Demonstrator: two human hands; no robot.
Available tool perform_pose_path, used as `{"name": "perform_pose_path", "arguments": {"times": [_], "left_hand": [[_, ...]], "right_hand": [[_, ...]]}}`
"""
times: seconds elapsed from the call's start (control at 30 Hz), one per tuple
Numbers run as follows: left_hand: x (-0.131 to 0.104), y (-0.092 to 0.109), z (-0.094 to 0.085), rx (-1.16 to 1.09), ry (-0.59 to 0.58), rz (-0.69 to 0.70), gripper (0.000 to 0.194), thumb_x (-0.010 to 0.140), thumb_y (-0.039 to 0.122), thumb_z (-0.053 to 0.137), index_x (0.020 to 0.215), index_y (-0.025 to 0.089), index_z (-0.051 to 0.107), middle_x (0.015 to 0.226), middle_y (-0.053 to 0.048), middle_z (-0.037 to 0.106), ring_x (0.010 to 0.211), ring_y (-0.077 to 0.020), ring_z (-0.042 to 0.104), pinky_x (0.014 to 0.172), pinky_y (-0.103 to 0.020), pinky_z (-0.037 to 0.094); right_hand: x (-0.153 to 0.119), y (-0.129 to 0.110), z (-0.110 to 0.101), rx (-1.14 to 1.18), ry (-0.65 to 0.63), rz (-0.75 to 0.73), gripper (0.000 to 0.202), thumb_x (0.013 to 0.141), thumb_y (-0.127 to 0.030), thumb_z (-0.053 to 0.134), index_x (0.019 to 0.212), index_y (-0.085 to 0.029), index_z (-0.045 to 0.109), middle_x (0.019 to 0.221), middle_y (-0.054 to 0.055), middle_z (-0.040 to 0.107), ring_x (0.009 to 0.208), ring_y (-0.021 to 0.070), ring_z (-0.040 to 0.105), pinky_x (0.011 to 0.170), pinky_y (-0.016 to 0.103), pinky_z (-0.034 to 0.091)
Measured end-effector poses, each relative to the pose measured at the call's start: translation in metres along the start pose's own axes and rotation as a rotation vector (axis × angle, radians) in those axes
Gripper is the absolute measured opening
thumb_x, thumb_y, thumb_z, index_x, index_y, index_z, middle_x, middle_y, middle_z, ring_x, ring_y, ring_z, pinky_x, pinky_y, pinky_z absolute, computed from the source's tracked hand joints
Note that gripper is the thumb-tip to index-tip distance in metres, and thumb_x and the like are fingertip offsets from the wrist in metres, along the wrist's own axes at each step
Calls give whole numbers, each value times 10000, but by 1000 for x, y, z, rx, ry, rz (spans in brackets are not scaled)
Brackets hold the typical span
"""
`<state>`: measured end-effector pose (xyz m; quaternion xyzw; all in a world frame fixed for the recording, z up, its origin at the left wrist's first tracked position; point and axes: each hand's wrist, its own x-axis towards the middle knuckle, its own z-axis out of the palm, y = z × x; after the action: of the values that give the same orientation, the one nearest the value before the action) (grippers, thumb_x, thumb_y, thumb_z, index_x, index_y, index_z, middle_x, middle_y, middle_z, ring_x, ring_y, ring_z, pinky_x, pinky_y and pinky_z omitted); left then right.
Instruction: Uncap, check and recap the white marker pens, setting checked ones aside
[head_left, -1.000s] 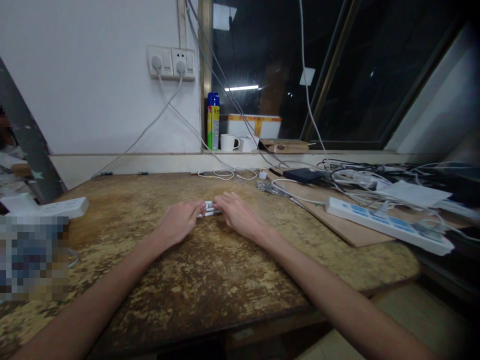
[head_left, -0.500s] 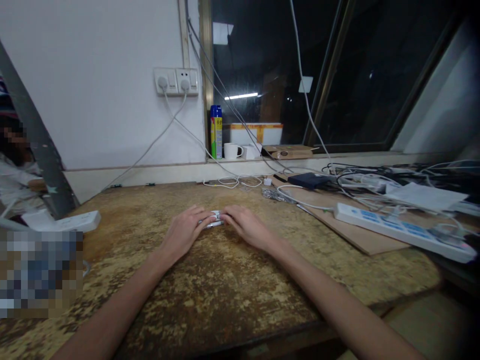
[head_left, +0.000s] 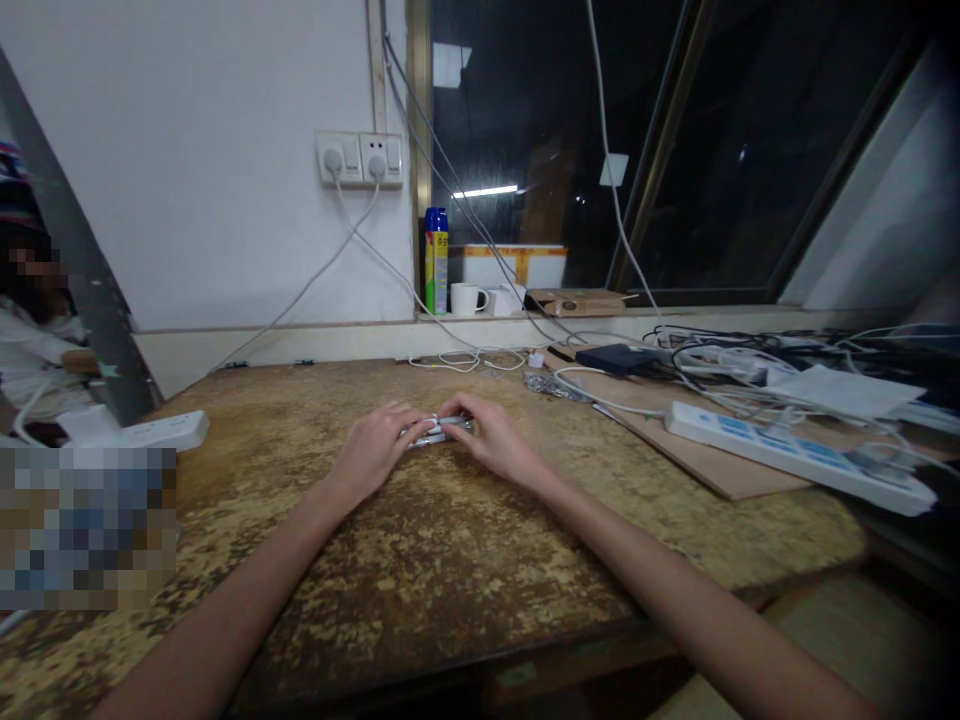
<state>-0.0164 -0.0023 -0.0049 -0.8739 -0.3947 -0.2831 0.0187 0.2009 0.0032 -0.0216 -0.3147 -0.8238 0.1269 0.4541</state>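
Observation:
Several slim, whitish, shiny items [head_left: 431,437] lie together on the worn wooden table [head_left: 420,560], between my two hands. My left hand [head_left: 379,443] has its fingers closed on their left end, thumb toward the middle. From the right, my right hand [head_left: 484,437] pinches their other end between thumb and fingers. Fingers cover much of the items, and their exact kind is too small to tell.
A white power strip [head_left: 795,455] rests on a brown board [head_left: 705,455] at right, beside tangled cables. Crumpled clear plastic [head_left: 555,387] lies behind my right hand. Another strip [head_left: 169,430] is at left. A person's pale sleeve [head_left: 30,350] shows at far left.
My right hand has opened its grip a little, with thumb and fingers farther apart, so more of the whitish items shows under it. The view has shifted slightly.

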Motion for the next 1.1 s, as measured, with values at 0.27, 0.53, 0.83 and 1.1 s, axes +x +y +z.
{"name": "perform_pose_path", "arguments": {"times": [0.27, 0.53, 0.83, 1.1], "left_hand": [[2, -1, 2, -99, 49, -79, 291, 1022, 464, 484, 1004, 254, 684, 1010, -15, 719, 939, -220, 660, 804, -297, 449], [1, -2, 2, -78, 28, -77, 322, 1034, 452, 450, 987, 245, 692, 981, -26, 717, 935, -226, 647, 789, -294, 429], [2, -3, 3, -92, -9, -91, 394, 1039, 487, 402, 921, 243, 688, 934, -30, 718, 911, -232, 644, 785, -298, 426], [4, -1, 3, -127, -12, -95, 380, 1030, 487, 419, 924, 234, 681, 935, -29, 722, 897, -229, 650, 779, -293, 436]], "right_hand": [[0, 1, 5, 28, -25, 77, 179, 984, -299, 557, 983, -190, 697, 929, 40, 741, 848, 176, 670, 781, 278, 466], [-1, -3, 7, 85, 3, 102, 196, 919, -315, 653, 1062, -183, 674, 969, 40, 739, 862, 175, 680, 790, 273, 491], [0, 1, 5, 109, 9, 75, 152, 902, -213, 645, 1045, -193, 693, 1017, 46, 736, 927, 177, 678, 837, 284, 499], [2, 14, 17, 399, 44, 216, 181, 883, -333, 664, 967, -175, 690, 965, 35, 714, 874, 160, 671, 841, 288, 530]]}}
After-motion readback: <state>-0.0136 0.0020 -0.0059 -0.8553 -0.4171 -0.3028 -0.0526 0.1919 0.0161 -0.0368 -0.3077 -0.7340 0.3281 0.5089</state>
